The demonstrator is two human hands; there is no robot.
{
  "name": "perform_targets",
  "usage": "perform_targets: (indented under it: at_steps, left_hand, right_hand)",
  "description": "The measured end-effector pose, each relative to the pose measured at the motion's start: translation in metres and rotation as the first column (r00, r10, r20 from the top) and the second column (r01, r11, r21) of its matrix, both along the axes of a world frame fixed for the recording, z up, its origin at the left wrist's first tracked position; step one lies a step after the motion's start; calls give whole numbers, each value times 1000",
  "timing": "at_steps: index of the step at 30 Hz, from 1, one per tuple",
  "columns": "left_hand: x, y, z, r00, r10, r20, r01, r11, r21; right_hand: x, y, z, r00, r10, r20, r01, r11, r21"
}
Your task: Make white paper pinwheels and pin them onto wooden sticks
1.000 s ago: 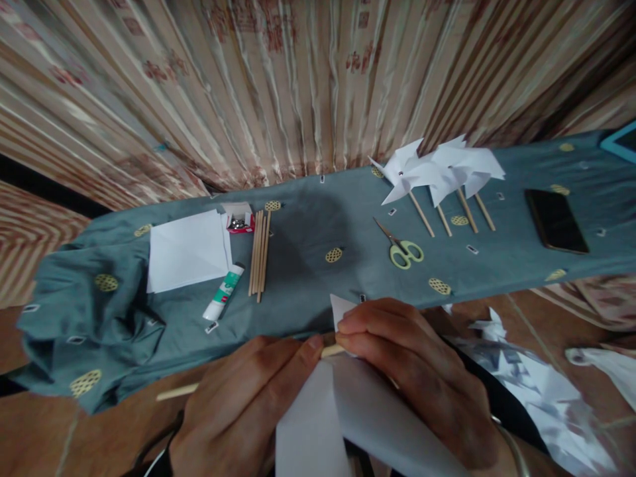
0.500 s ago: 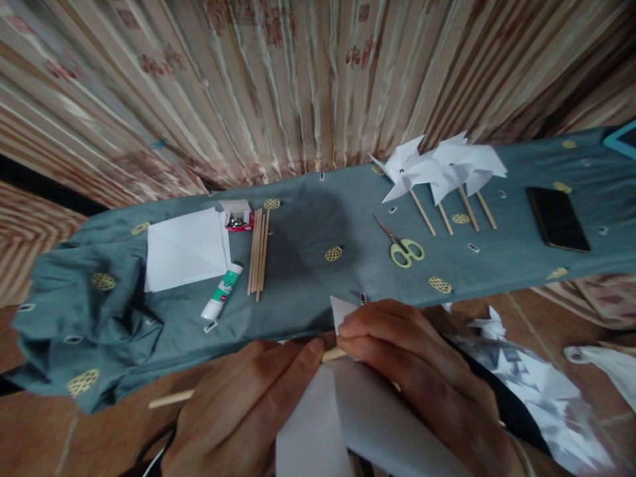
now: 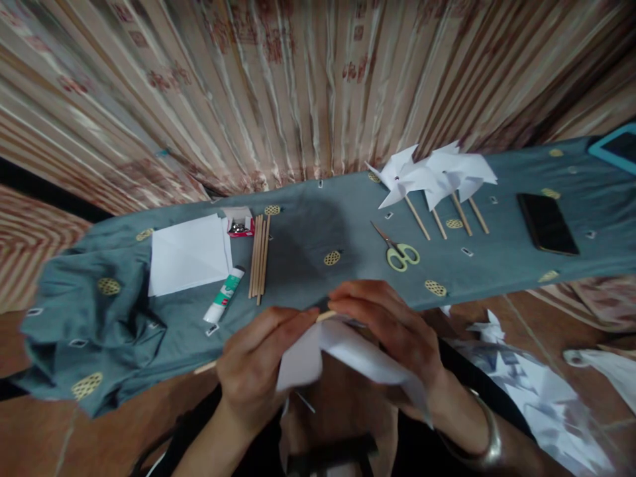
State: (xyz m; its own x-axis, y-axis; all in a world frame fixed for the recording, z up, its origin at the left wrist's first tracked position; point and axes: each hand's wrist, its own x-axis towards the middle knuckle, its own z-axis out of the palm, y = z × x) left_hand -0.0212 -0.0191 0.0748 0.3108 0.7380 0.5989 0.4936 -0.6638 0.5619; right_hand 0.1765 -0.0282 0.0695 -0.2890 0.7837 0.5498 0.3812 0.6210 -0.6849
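Note:
Above the table's front edge, my left hand (image 3: 261, 354) is closed around a wooden stick (image 3: 325, 316), whose far end pokes out to the left of the hand. My right hand (image 3: 397, 328) is closed at the other end of the stick, gripping a white paper pinwheel (image 3: 355, 351). Curved paper blades hang down between the two hands. My fingers hide the pinwheel's middle and the join with the stick. Just beyond the hands, green-handled scissors (image 3: 403, 256) lie on the grey-green tablecloth (image 3: 298, 265).
At left lie white paper sheets (image 3: 189, 255), a glue stick (image 3: 224, 295), a small red box of metal pins (image 3: 240, 227) and several wooden sticks (image 3: 258, 258). Several pinwheels (image 3: 437, 173) and a phone (image 3: 546, 223) lie at right. A plastic bag of pinwheels (image 3: 541, 397) rests below.
Both hands have moved forward toward the table, carrying the stick and the paper pinwheel with them. My lap and the bracelet on my right wrist now show more. The table items stay put.

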Motion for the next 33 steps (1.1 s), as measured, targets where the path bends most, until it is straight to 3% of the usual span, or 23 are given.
perform_targets:
  at_steps: [3, 5, 7, 10, 13, 17, 24, 30, 33]
  left_hand:
    - [5, 14, -13, 993, 40, 107, -35, 998, -51]
    - [8, 20, -20, 970, 146, 195, -99, 968, -232]
    - [12, 24, -26, 915, 282, 289, -120, 874, -472]
    - [19, 29, -31, 793, 429, 432, 14, 697, -717]
    - [24, 34, -34, 686, 509, 521, 166, 588, -792]
    - [27, 39, -37, 561, 603, 568, 266, 518, -813]
    - [31, 44, -34, 426, 639, 641, 426, 483, -765]
    - [30, 50, -36, 320, 607, 728, 467, 567, -678]
    - [29, 51, -36, 287, 595, 751, 493, 581, -648]
  right_hand:
    - [3, 12, -11, 999, 31, 26, -29, 997, -75]
    - [4, 20, -16, 1000, 18, 6, -17, 994, -108]
    - [3, 26, -19, 999, -45, -29, 39, 986, -162]
    - [-1, 35, -20, 984, -164, -76, 136, 950, -282]
    - [-3, 40, -20, 971, -208, -115, 156, 923, -351]
    - [1, 44, -27, 949, -251, -188, 163, 906, -390]
    - [4, 48, -46, 919, -295, -260, 152, 876, -457]
    - [-1, 47, -48, 907, -293, -302, 94, 840, -534]
    - [-6, 45, -49, 874, -325, -360, 52, 801, -597]
